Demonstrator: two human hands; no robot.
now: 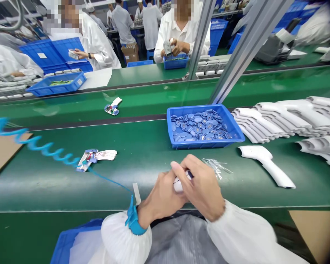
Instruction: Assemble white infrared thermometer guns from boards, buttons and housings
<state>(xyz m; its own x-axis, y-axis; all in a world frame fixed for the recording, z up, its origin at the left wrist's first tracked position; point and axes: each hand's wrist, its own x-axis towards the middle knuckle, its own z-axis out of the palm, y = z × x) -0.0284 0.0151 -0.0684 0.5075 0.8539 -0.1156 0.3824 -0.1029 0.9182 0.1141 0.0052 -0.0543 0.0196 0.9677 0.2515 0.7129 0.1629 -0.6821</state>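
Both hands are closed around a white plastic housing (178, 185) with a dark end, over the near edge of the green bench. My left hand (163, 194) wraps it from the left, and a blue wrist strap circles that wrist. From the right, my right hand (203, 185) grips the same piece, its fingers over the top. Most of the housing is hidden by the fingers. Just beyond my right hand lie thin clear strips (216, 168). A single white handle-shaped shell (266, 163) rests farther right.
A blue tray (172, 143) of small blue parts stands ahead. Stacked white shells (288, 115) fill the right side. An opened unit with wiring (90, 157) lies left, under a coiled blue cord (46, 148); another unit (112, 107) sits farther back. A metal post (236, 55) rises beyond the tray. Co-workers sit opposite.
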